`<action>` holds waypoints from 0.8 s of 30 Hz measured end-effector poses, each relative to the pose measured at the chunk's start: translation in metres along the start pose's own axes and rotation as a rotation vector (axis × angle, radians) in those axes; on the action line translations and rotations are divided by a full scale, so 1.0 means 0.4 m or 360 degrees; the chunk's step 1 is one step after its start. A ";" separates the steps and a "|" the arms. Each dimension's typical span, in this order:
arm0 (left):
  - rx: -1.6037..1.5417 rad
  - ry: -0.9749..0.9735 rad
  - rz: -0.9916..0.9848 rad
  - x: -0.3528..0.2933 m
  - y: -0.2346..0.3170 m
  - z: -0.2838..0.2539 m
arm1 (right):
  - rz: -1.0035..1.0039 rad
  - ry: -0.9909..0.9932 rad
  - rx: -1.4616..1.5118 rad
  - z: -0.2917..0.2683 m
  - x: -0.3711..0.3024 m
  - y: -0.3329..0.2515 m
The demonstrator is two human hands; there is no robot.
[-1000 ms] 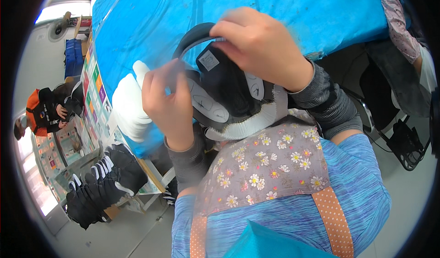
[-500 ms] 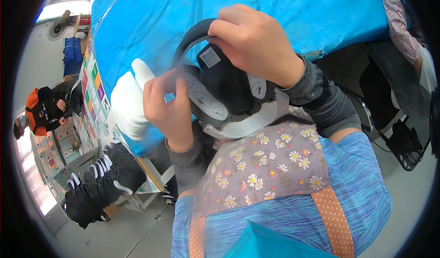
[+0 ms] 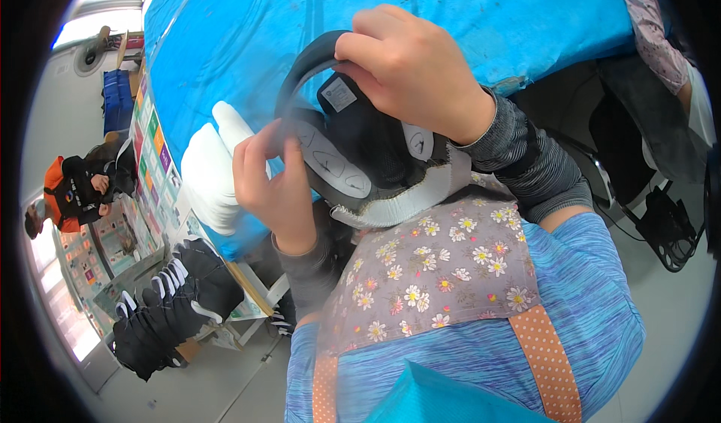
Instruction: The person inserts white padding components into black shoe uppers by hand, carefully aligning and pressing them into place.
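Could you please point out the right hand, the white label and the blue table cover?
Right hand (image 3: 422, 72), head view: its back.
White label (image 3: 339, 94), head view: its centre.
Blue table cover (image 3: 526, 19), head view: bare area.

I'm in a workshop, seemingly one for footwear. Between my left hand (image 3: 266, 186) and right hand (image 3: 420, 78) is what looks like a black padded shoe upper (image 3: 372, 141), its pale lower edge raw and frayed. A blue-covered worktable (image 3: 481, 18) spreads at twelve o'clock, with a white bundle (image 3: 214, 179) between nine and ten. At eight, black pieces with white trim (image 3: 169, 303) stand packed in a row, many of a kind. A co-worker in orange and black (image 3: 79, 190) is at nine; someone's flowered sleeve (image 3: 652, 33) shows at two. I wear a daisy-print apron (image 3: 435, 280) and striped oversleeves (image 3: 522, 141).
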State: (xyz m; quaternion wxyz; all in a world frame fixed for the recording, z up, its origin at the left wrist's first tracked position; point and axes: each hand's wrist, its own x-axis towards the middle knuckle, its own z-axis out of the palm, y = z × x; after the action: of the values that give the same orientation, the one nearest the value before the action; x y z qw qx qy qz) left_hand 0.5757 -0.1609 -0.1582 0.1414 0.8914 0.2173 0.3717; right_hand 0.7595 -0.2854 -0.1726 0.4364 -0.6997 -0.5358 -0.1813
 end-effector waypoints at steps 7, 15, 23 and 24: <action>-0.0011 0.0004 -0.0023 0.000 0.004 0.010 | 0.0020 -0.0001 -0.0034 0.003 -0.006 0.003; 0.0032 0.0033 0.0070 -0.006 0.002 0.006 | 0.0029 0.0039 0.0034 0.001 -0.011 0.000; -0.0062 -0.0010 0.0074 0.017 0.013 0.001 | 0.0041 0.0045 0.0054 0.010 -0.012 0.004; -0.0089 -0.0045 0.0052 0.022 0.020 0.000 | 0.0032 0.0042 0.0058 0.010 -0.013 0.005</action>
State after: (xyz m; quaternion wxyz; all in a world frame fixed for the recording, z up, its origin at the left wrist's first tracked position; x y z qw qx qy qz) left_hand 0.5835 -0.1634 -0.1498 0.1632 0.8958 0.1901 0.3671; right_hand 0.7585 -0.2852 -0.1792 0.4580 -0.6946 -0.5261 -0.1762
